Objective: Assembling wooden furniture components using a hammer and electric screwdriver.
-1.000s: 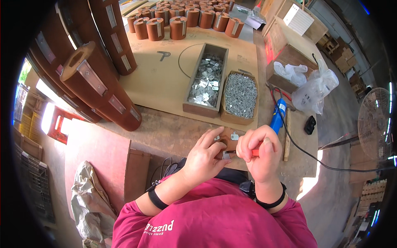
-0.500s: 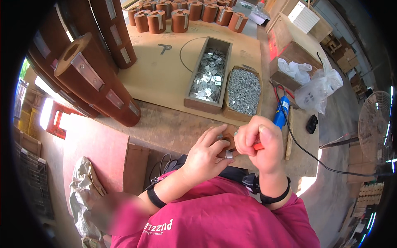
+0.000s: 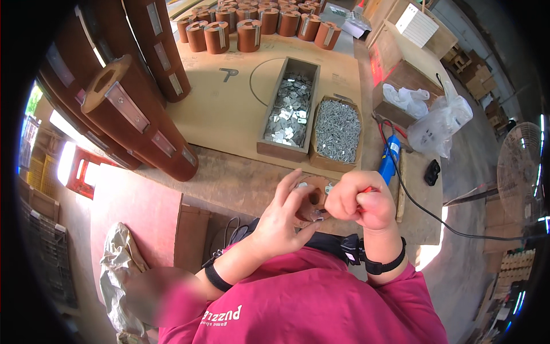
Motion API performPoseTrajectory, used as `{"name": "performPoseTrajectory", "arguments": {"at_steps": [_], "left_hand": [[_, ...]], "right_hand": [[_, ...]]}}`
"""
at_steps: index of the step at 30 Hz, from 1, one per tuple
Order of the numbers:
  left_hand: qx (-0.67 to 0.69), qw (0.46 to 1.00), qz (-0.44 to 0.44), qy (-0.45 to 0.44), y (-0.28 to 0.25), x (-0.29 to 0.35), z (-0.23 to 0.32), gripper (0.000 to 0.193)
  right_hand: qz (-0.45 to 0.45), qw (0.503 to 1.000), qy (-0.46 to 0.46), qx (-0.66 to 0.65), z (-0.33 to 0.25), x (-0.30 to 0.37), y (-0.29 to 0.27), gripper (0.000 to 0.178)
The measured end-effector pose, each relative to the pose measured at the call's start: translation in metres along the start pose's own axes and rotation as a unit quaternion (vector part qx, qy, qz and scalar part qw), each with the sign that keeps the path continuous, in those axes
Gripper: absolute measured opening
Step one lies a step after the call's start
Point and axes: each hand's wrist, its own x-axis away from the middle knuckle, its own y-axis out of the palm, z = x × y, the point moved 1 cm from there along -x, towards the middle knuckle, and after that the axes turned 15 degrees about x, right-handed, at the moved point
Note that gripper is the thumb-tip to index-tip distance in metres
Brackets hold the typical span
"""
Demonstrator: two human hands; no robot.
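At the near edge of the workbench, a short brown cylinder (image 3: 317,182) with a dark hole in its top sits between my hands. Small metal pieces show at its rim. My left hand (image 3: 278,221) curves around its left side, thumb and fingers spread against it. In a fist, my right hand (image 3: 365,203) grips a red-handled tool (image 3: 367,190) over the cylinder's right side; most of the tool is hidden by the fingers. Beyond my hands stand a wooden tray (image 3: 264,121) of small metal plates and a box (image 3: 358,159) of screws.
A blue electric screwdriver (image 3: 389,163) with a black cord (image 3: 415,211) lies right of my hands. Tall brown columns (image 3: 154,131) with metal strips lean at the left. Several short brown cylinders (image 3: 248,35) stand at the back. Plastic bags (image 3: 438,126) and a fan (image 3: 520,163) are at right.
My left hand's fingers have spread and shifted slightly left, showing more of the cylinder's top. The right fist has turned and moved down slightly, still gripping the red-handled tool.
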Motion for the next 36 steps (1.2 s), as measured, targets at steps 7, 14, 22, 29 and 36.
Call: {"name": "performPoseTrajectory", "arguments": {"at_steps": [7, 14, 22, 29, 36], "left_hand": [[-0.084, 0.992, 0.096, 0.014, 0.006, 0.008, -0.031, 0.094], [-0.146, 0.980, 0.107, 0.077, 0.010, 0.008, -0.028, 0.089], [-0.148, 0.985, 0.079, 0.032, 0.002, 0.004, -0.022, 0.088], [-0.168, 0.984, 0.059, 0.008, -0.001, -0.003, -0.015, 0.087], [-0.178, 0.983, 0.035, -0.008, -0.009, -0.003, -0.018, 0.088]], "right_hand": [[0.176, 0.967, -0.150, -0.111, -0.014, 0.031, -0.037, 0.015], [0.417, 0.864, -0.036, 0.280, 0.017, 0.068, -0.094, 0.021], [0.350, 0.695, 0.136, 0.614, 0.044, 0.064, -0.102, 0.018], [0.360, 0.706, 0.080, 0.604, 0.078, 0.064, -0.110, 0.022], [0.263, 0.638, 0.155, 0.707, 0.097, 0.078, -0.103, 0.030]]}}
